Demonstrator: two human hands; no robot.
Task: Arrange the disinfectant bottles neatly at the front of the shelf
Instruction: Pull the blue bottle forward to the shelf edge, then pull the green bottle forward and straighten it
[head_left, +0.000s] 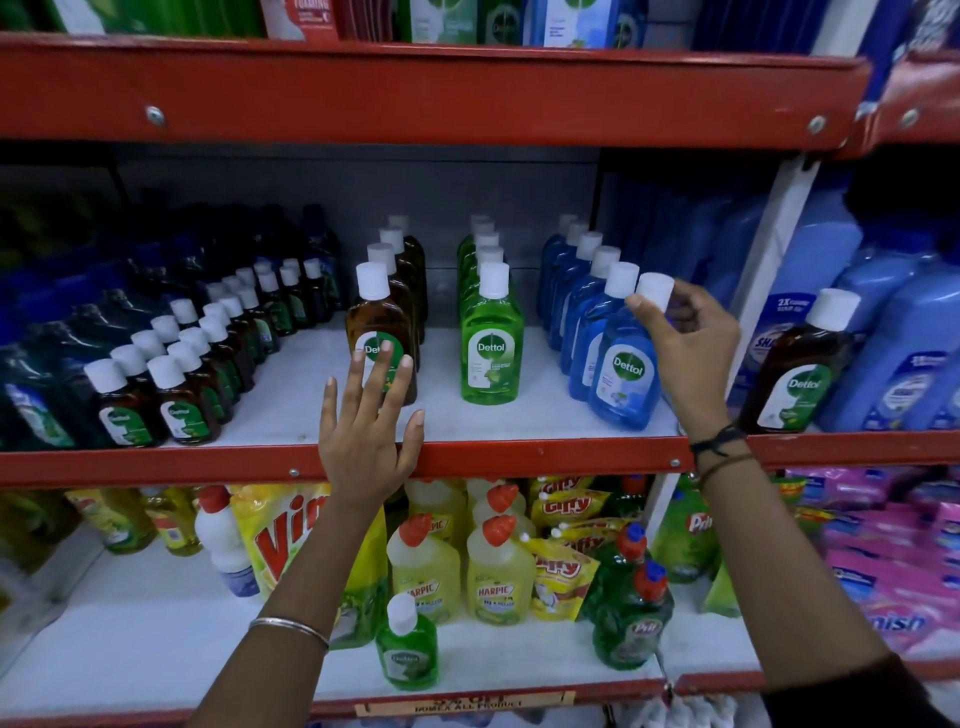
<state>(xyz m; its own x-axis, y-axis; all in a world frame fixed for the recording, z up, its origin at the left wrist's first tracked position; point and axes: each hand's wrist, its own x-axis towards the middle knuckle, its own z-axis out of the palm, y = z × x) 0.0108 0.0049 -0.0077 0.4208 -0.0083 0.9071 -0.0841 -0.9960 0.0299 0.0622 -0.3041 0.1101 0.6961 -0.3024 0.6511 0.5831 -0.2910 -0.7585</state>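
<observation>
Three rows of Dettol bottles with white caps stand on the white middle shelf (291, 415). The front brown bottle (375, 322) heads the left row. My left hand (366, 436) is open, fingers spread, its fingertips against that bottle's label. The front green bottle (491, 343) heads the middle row, upright and untouched. The front blue bottle (623, 374) leans slightly left at the front of the right row. My right hand (685, 343) pinches its white cap from the right side.
Small brown Dettol bottles (171, 384) fill the shelf's left part. A lone brown bottle (800, 374) and large blue bottles (893, 364) stand in the right bay. A red beam (415, 98) runs overhead. Below are Harpic bottles (498, 566), Vim pouch (291, 540), a small green bottle (408, 649).
</observation>
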